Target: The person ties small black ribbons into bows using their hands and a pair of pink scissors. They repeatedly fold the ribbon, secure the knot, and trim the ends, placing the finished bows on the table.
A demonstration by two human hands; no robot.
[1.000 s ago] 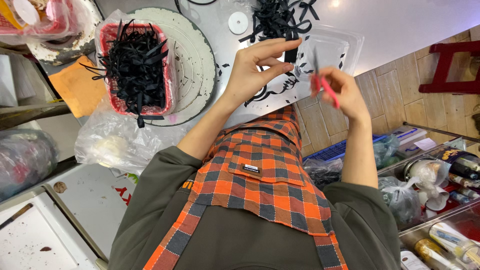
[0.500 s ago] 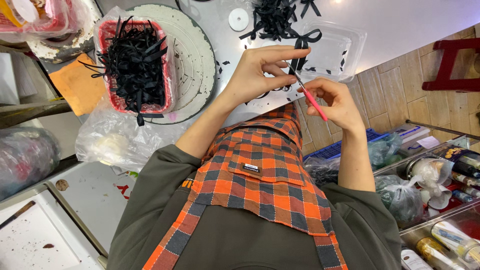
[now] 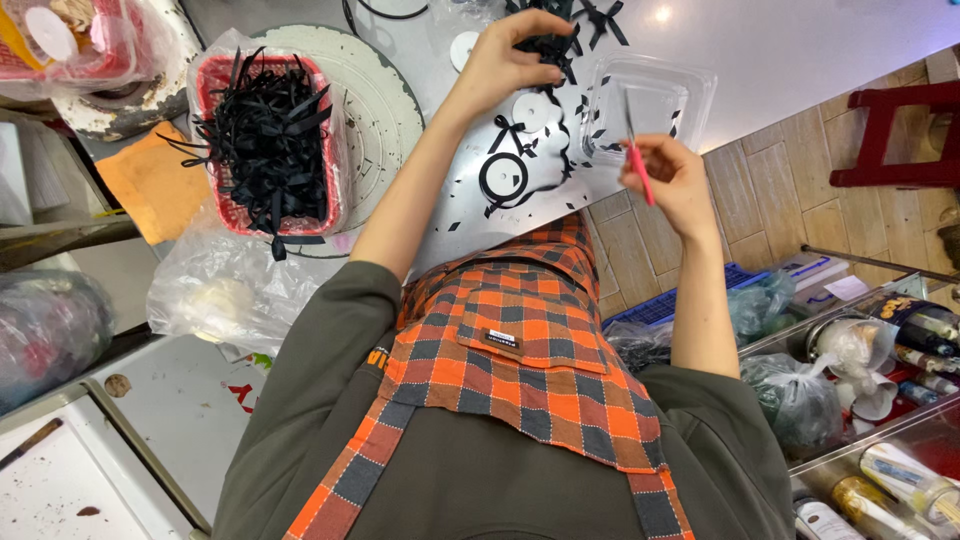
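Hands have parted since the earlier frame. Left hand (image 3: 505, 60) now reaches out, fingers pinched on black ribbon bows (image 3: 553, 42) heaped on the table (image 3: 800, 40). Right hand (image 3: 672, 180) grips thin pink-handled scissors (image 3: 636, 160), blades up. Beyond: clear plastic tray (image 3: 650, 100), red basket (image 3: 265, 150) of glossy black ribbon strips.

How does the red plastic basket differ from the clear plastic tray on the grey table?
The red plastic basket is opaque, sits inside a clear bag and is heaped with black ribbon strips. The clear plastic tray is see-through, unbagged and holds only a few small black scraps. The basket lies off to one side of both hands, while the tray lies just beyond the hand holding the pink-handled tool. Both are shallow and rectangular, resting on the grey table.
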